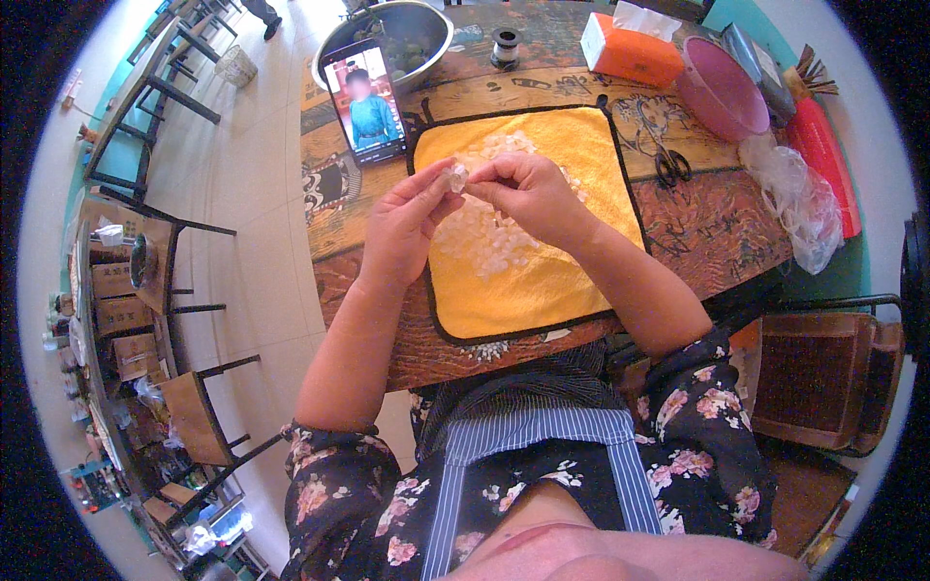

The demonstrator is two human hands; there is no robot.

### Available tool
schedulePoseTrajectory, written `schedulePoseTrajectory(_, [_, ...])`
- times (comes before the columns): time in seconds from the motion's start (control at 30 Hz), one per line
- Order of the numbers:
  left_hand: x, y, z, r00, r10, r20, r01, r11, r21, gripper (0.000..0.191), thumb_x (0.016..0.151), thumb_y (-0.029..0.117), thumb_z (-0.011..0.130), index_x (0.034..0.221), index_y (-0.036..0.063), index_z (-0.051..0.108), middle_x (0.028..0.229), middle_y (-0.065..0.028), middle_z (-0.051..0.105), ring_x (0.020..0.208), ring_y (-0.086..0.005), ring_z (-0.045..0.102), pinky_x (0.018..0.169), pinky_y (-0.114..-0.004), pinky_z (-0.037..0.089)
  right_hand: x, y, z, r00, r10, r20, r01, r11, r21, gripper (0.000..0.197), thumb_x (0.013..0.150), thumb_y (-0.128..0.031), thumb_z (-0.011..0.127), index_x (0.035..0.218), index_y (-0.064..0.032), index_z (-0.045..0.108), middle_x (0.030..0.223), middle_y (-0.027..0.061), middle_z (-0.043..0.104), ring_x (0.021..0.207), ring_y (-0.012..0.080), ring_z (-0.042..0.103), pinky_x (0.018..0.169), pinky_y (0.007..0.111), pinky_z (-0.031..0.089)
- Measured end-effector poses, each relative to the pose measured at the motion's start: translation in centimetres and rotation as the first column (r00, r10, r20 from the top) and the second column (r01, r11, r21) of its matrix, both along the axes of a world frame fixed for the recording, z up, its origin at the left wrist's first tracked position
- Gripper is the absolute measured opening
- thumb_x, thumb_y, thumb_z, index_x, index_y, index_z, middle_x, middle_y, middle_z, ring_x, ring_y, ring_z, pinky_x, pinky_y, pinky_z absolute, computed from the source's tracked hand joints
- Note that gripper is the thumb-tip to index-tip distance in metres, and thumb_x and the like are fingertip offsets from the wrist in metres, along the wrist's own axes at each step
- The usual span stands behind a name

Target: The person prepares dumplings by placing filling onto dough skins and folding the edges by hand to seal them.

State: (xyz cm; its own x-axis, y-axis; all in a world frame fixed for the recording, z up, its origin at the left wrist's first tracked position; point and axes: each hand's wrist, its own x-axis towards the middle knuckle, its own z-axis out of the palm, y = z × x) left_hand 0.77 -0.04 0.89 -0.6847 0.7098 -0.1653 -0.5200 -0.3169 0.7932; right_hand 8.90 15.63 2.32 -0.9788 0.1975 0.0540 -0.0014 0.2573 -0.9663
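Observation:
Between the fingertips of my left hand (410,218) is a small cluster of clear, translucent pieces (457,178). My right hand (534,196) meets it from the other side with thumb and forefinger pinched together; whether a fine thread runs between them is too small to tell. Both hands are above a yellow towel (538,298) with a black border, spread on the wooden table. Under and around my hands lies a loose heap of pale translucent pieces (487,243). More of them (512,143) lie farther back on the towel, partly behind my hands.
A smartphone (365,102) leans against a metal bowl (429,62) at the back left. Behind the towel stands a spool (505,49). To the right are scissors (672,167), a tissue box (632,54), a pink plastic basin (723,87) and a clear plastic bag (799,203).

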Motion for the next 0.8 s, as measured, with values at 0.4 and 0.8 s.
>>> schedulePoseTrajectory(0.4, [-0.2,0.0,-0.4,0.998,0.0,0.057,-0.001,1.0,0.026,0.029,0.086,0.009,0.052,0.113,-0.002,0.052,0.1,-0.0081,0.059,0.085,-0.0138,0.058,0.076,-0.025,0.049,-0.1,-0.5,-0.5,0.998,-0.064,0.014,0.066,0.99,-0.127,0.013,0.081,-0.016,0.062,0.081,-0.0035,0.064,0.056,-0.0015,0.053,0.048,0.0047,0.047,0.043,0.02,0.037])
schedulePoseTrajectory(0.8, [0.0,0.1,-0.3,0.997,-0.014,0.074,0.009,0.998,0.067,0.028,0.087,0.008,0.052,0.113,-0.0016,0.053,0.101,-0.007,0.058,0.087,-0.0121,0.056,0.078,-0.024,0.047,-0.2,-0.5,-0.8,0.998,-0.039,0.056,0.051,0.971,-0.234,0.015,0.082,-0.019,0.061,0.079,-0.0039,0.061,0.058,-0.0017,0.053,0.049,0.0043,0.048,0.044,0.019,0.038])
